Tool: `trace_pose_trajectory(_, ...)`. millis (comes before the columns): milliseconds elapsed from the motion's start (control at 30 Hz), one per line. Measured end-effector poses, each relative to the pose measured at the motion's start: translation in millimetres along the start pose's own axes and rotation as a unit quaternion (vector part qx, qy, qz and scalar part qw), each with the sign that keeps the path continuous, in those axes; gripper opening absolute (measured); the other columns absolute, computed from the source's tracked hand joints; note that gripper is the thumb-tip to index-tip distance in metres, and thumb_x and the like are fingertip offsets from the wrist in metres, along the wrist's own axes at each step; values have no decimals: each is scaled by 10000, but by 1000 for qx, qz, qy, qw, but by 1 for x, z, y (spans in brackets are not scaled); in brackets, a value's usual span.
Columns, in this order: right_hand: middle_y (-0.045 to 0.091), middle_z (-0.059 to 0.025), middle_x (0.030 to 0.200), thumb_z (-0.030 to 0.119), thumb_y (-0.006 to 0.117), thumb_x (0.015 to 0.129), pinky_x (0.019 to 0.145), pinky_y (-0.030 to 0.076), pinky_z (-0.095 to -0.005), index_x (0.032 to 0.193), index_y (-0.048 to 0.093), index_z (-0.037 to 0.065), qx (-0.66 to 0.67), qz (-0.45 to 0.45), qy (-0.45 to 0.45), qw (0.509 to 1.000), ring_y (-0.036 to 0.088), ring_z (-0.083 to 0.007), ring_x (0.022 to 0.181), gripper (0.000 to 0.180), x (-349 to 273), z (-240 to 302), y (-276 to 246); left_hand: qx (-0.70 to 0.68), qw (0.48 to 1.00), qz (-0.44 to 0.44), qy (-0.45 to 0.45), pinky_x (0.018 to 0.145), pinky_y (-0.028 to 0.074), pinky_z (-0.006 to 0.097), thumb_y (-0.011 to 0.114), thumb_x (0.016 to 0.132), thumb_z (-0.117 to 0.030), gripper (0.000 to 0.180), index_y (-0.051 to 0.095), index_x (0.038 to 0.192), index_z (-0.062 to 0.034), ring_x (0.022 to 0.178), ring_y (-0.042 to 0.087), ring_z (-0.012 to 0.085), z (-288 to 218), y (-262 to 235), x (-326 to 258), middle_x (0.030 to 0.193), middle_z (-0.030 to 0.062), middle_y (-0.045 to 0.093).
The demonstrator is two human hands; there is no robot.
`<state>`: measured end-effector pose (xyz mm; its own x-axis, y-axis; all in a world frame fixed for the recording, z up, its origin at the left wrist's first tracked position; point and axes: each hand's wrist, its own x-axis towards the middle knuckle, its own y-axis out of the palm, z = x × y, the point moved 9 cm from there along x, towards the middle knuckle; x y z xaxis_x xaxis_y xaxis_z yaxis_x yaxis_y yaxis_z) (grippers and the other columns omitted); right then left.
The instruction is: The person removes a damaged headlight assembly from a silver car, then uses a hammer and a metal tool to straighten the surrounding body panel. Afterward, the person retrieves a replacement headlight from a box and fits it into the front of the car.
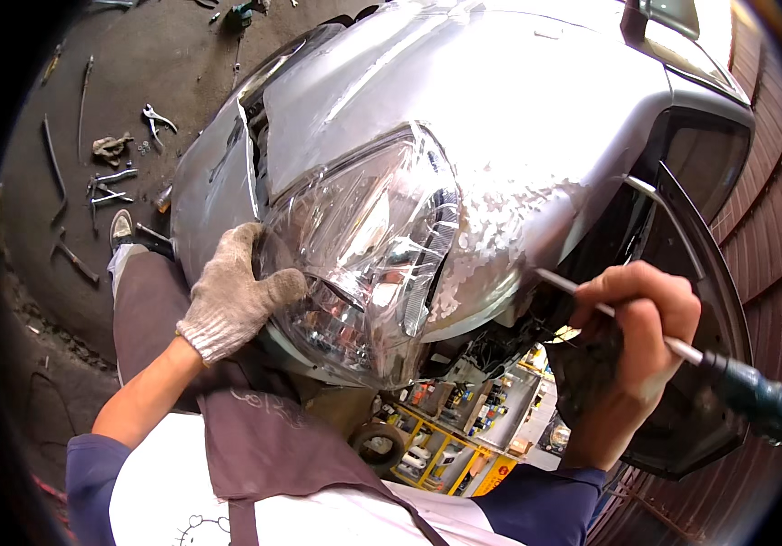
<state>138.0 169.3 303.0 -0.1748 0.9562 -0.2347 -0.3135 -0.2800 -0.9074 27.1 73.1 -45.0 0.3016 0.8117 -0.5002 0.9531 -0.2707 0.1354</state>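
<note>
My left hand [241,293], in a grey knitted work glove, rests against the headlight [354,227] of a silver car, at the bumper side. Its thumb and fingers are spread apart. Clear, wrinkled plastic film [300,214] seems to cover the lamp. My bare right hand [641,318] is closed round the long metal shaft of a screwdriver [755,391]. The dark green handle sticks out behind the hand, toward the lower right. Its tip points at the fender [482,237], by the edge near the wheel area; whether it touches is unclear. Paint on that fender looks patchy and scraped.
The bumper [213,182] has a gap along the hood. An open dark car door [700,300] stands at right, near a brown corrugated wall [773,200]. Pliers [159,120], a rag [112,147] and several tools lie on the floor. A yellow shelf rack [436,446] and a tire [377,446] stand below.
</note>
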Motion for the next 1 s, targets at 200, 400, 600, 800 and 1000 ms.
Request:
trace_pose_trajectory(200,616,-106,583,28,447,680,495,467,-253,754,659,-74,24,45,-22,998,585,-147,483,247,14,21,32,15,1000,-7,14,1030,416,419,726,686,-703,1048,456,1335,74,1205,534,381,-8,-6,-8,1292,265,524)
trace_pose_trajectory(400,601,-109,577,14,454,676,490,449,-266,761,656,-66,36,73,-12,997,575,-153,482,233,24,-1,50,18,999,-14,32,1023,421,423,726,691,-694,1039,452,1336,73,1199,538,387,-4,2,6,1291,270,522)
trace_pose_trajectory(600,626,-101,611,16,449,761,501,450,-248,776,670,-68,79,55,21,995,584,-125,533,238,29,-3,44,0,1000,-11,22,1023,422,419,732,698,-681,1035,445,1337,80,1208,535,384,-3,-3,7,1294,272,523)
trace_pose_trajectory(800,568,-133,549,133,467,786,430,387,-254,706,616,-57,113,-199,-72,971,495,-141,438,255,-40,-11,-14,50,999,-12,15,1037,410,423,668,722,-733,1044,445,1345,75,1214,536,384,-6,4,2,1295,265,533)
trace_pose_trajectory(1000,623,-146,630,146,518,833,471,470,-303,807,653,-84,86,-21,-182,979,606,-234,505,268,-58,-11,32,69,996,-14,60,1018,412,394,613,781,-730,996,442,1331,83,1184,541,338,-7,6,3,1257,243,549)
